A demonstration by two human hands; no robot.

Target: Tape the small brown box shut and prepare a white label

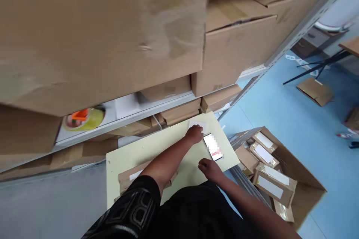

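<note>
My left hand [194,133] reaches across the pale yellow-green table [131,153], its fingers curled down onto a white slip of paper [199,124] near the far edge. A phone [213,146] with a lit screen lies flat just right of that hand. My right hand [210,169] rests on the table below the phone, fingers bent and holding nothing I can make out. A small brown parcel [129,177] with a white label lies under my left forearm.
A metal shelf [157,110] loaded with large cardboard boxes [98,33] rises beyond the table; a tape roll [83,118] sits on it. An open carton [305,186] holding several labelled parcels stands on the blue floor at right. More cardboard [315,90] lies farther off.
</note>
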